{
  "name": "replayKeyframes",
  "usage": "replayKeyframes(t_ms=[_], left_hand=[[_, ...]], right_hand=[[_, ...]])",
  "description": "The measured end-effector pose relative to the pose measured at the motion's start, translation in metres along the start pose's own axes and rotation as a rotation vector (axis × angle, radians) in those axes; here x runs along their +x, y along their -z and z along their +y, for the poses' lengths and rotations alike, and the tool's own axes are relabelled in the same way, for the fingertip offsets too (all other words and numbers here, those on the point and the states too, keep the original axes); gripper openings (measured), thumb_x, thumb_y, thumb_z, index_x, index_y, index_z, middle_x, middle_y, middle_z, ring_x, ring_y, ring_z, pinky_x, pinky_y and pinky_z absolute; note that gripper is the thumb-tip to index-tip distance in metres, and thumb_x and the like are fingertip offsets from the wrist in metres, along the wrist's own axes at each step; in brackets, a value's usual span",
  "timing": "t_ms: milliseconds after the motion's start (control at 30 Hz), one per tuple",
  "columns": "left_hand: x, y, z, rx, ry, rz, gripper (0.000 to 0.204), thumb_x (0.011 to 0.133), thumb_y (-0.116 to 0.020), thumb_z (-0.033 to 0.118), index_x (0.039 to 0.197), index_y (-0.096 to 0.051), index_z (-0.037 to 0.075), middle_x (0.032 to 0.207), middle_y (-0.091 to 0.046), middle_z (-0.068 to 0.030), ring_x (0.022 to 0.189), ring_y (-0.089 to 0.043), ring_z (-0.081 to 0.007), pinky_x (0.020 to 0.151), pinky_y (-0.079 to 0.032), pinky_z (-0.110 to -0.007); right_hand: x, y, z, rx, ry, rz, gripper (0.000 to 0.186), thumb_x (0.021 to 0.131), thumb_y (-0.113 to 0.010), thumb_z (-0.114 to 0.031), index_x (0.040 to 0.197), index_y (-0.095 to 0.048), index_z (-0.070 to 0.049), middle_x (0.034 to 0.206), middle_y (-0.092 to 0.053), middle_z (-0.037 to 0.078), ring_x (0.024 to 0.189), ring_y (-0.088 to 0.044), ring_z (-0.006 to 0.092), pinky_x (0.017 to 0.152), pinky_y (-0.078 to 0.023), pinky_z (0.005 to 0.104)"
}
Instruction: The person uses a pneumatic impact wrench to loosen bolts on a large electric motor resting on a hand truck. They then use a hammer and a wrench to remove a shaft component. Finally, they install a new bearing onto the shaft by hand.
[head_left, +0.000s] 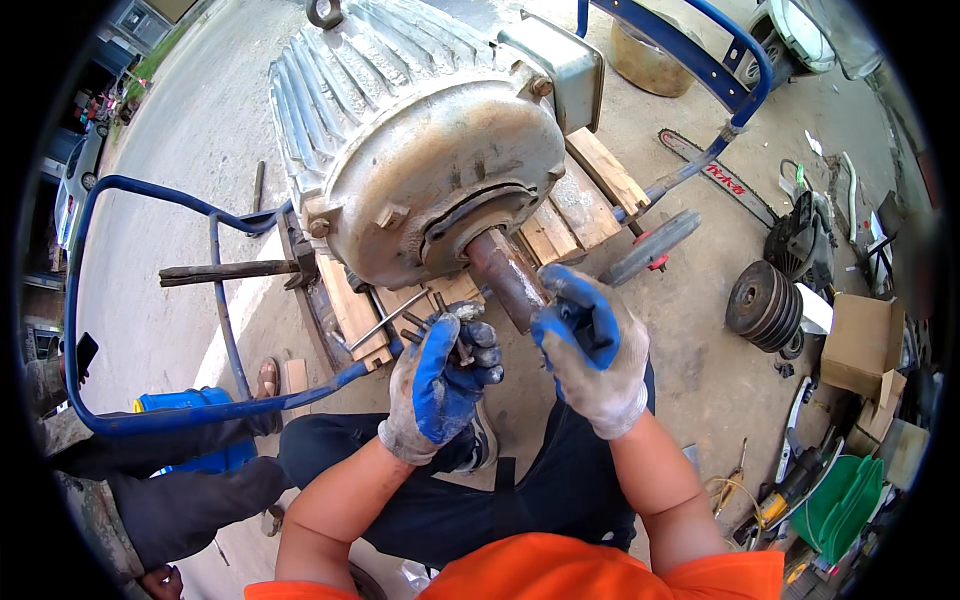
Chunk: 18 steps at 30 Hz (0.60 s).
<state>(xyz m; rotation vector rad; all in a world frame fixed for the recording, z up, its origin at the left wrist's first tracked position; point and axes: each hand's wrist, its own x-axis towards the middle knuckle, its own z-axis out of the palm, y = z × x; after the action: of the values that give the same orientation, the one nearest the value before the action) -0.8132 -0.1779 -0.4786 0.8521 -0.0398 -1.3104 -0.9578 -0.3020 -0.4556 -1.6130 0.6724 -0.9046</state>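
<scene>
A large electric motor (pixel 394 176) with a finned housing sits on wooden boards (pixel 587 206) in a blue metal cart (pixel 219 423). Its rusty shaft (pixel 510 282) points toward me. My left hand (pixel 439 382) in a blue-and-white glove is closed around several dark bolts (pixel 412 330), below the motor, beside a thin metal rod (pixel 390 315). My right hand (pixel 592 352), similarly gloved, is closed just right of the shaft's end, fingers curled; what lies in it is too hidden to tell.
At right lie a chainsaw (pixel 800 240), a pulley (pixel 760 310), a cardboard box (pixel 858 340), a green plastic item (pixel 838 507) and scattered tools. Another person's trousered leg (pixel 165 515) and hand (pixel 160 582) are at lower left, near a blue drum (pixel 205 400). A car (pixel 75 185) stands beyond.
</scene>
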Motion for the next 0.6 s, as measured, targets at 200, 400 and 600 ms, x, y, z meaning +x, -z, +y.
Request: replayKeyframes(t_ms=[200, 400, 600], left_hand=[[-0.011, -0.040, 0.016, 0.016, 0.098, -0.070, 0.048, 0.104, -0.036, 0.031, 0.143, -0.035, 0.003, 0.130, -0.054, -0.0155, 0.119, -0.055, -0.0251, 0.094, -0.052, -0.038], [-0.006, -0.023, 0.020, 0.273, 0.062, -0.162, 0.045, 0.103, -0.038, 0.026, 0.141, -0.038, 0.002, 0.129, -0.055, -0.0154, 0.117, -0.056, -0.0217, 0.097, -0.049, -0.035], [0.017, -0.006, -0.002, -0.109, -0.006, -0.009, 0.028, 0.100, -0.045, 0.018, 0.120, -0.057, 0.003, 0.102, -0.065, -0.0085, 0.094, -0.062, -0.0178, 0.089, -0.051, -0.034]], right_hand=[[-0.015, -0.007, -0.014, -0.592, 0.276, -0.241, 0.060, 0.063, -0.083, -0.025, 0.117, -0.060, -0.010, 0.107, -0.059, 0.018, 0.096, -0.056, 0.0380, 0.084, -0.044, 0.0473], [-0.006, -0.001, -0.017, -0.549, 0.336, -0.265, 0.046, 0.069, -0.077, -0.023, 0.108, -0.061, -0.005, 0.097, -0.060, 0.018, 0.086, -0.057, 0.0358, 0.076, -0.044, 0.0464], [0.001, -0.006, -0.010, -0.506, 0.244, -0.065, 0.043, 0.069, -0.073, -0.015, 0.108, -0.060, -0.002, 0.094, -0.059, 0.020, 0.085, -0.056, 0.0383, 0.075, -0.044, 0.0465]])
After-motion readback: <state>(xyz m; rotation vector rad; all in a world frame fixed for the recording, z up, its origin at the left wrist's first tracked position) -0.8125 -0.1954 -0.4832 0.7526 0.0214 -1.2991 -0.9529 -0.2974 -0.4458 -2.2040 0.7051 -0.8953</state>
